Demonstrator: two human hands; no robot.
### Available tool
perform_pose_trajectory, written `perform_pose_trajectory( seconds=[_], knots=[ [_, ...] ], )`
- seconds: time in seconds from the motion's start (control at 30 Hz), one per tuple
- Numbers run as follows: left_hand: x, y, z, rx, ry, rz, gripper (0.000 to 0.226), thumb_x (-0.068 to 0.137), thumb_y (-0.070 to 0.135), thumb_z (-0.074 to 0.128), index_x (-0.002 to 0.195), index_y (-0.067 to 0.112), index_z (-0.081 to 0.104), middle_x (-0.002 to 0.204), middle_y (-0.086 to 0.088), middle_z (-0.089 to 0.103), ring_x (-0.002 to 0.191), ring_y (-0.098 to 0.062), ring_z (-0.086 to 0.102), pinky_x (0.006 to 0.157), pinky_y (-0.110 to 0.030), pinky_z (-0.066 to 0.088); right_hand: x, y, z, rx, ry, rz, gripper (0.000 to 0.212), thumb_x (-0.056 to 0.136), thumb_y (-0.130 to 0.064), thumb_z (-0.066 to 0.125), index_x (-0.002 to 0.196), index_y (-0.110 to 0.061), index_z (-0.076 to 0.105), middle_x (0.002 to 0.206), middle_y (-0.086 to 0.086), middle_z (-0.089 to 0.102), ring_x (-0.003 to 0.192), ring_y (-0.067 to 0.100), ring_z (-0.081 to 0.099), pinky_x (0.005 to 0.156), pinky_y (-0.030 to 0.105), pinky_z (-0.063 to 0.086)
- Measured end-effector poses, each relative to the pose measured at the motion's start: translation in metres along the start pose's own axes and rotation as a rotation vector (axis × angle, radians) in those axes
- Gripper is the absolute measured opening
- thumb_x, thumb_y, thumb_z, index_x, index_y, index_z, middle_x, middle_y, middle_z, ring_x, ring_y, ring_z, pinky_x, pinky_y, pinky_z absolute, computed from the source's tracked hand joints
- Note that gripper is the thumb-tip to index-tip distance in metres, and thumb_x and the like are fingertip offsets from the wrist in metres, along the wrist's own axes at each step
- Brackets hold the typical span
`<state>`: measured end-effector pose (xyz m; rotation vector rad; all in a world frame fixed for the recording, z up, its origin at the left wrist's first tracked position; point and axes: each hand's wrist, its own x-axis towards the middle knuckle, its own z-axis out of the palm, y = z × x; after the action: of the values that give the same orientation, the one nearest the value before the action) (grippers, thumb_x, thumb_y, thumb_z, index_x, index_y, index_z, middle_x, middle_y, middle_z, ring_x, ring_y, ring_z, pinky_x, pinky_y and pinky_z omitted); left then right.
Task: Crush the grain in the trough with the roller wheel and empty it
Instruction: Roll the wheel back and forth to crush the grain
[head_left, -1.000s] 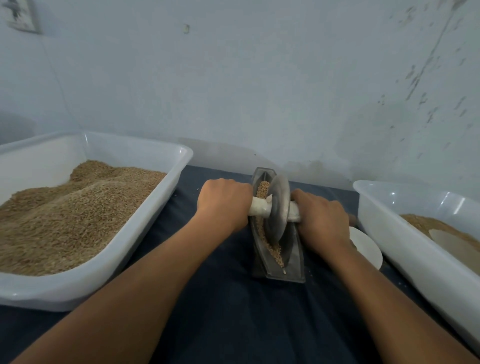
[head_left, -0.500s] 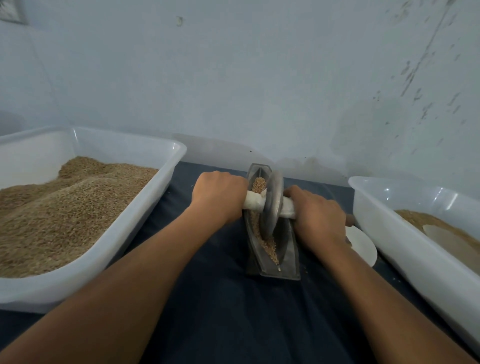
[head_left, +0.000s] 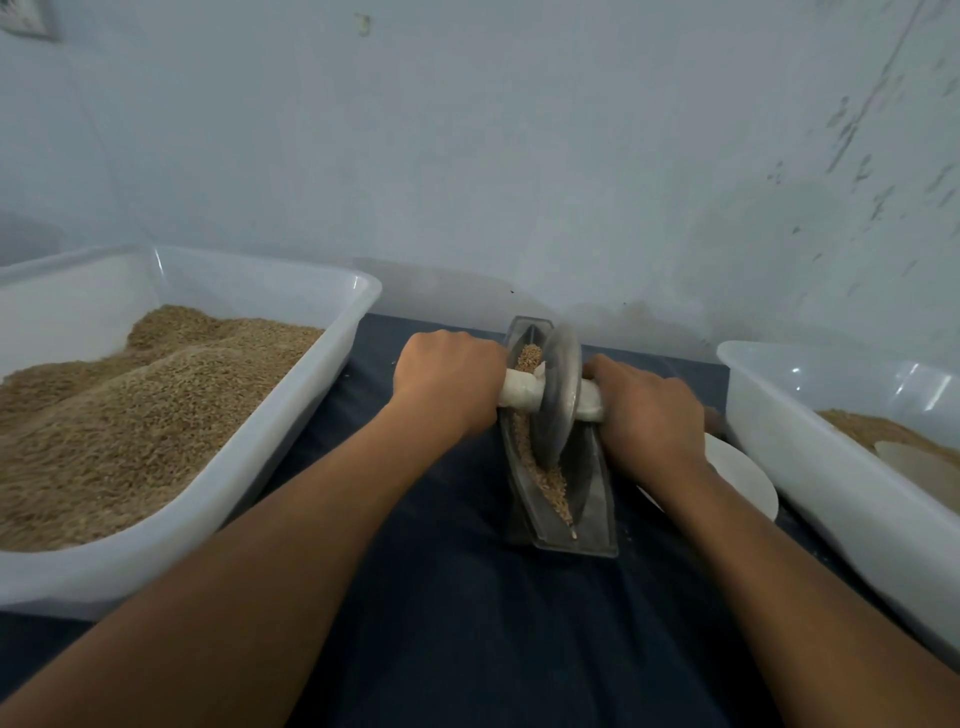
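A narrow grey metal trough (head_left: 592, 514) lies lengthwise on the dark cloth, with brown grain (head_left: 551, 480) along its groove. A grey metal roller wheel (head_left: 558, 395) stands upright in the groove, toward the far half of the trough. Its axle handle is wrapped in white cloth. My left hand (head_left: 449, 382) is closed around the left end of the handle. My right hand (head_left: 644, 415) is closed around the right end. More grain (head_left: 530, 356) shows beyond the wheel at the trough's far end.
A big white tub (head_left: 291, 421) heaped with grain stands at the left. Another white tub (head_left: 831, 483) with some grain stands at the right. A white dish (head_left: 743, 475) lies between it and the trough. A pale wall rises right behind.
The wheel has rolled a little farther along the trough, away from me, with both hands still on the handle. The view has shifted slightly.
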<state>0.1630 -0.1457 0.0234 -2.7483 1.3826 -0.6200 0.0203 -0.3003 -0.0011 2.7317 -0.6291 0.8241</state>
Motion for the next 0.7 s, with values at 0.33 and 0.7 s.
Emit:
perform_pose_trajectory(
  seconds=[0.33,0.7],
  knots=[
    [0.006,-0.001,0.003,0.016,0.004,0.001,0.019,0.079,0.033,0.065,0.090,0.029,0.049,0.071,0.006,0.047,0.065,-0.020,0.049,0.058,-0.033,0.035,0.010,0.004,0.010,-0.024,0.029,-0.026,0.022,0.085,-0.026,0.063,0.105,-0.033,0.057,0.088,-0.007,0.066,0.082,0.023,0.065,0.065,0.033,0.029],
    [0.023,-0.003,0.006,0.058,0.001,0.020,0.031,0.079,0.034,0.069,0.108,0.028,0.059,0.087,0.001,0.060,0.071,-0.021,0.050,0.061,-0.035,0.039,0.022,0.015,0.016,0.032,-0.008,-0.079,0.035,0.078,-0.030,0.067,0.111,-0.036,0.056,0.090,-0.003,0.070,0.079,0.031,0.067,0.057,0.031,0.027]
  ],
)
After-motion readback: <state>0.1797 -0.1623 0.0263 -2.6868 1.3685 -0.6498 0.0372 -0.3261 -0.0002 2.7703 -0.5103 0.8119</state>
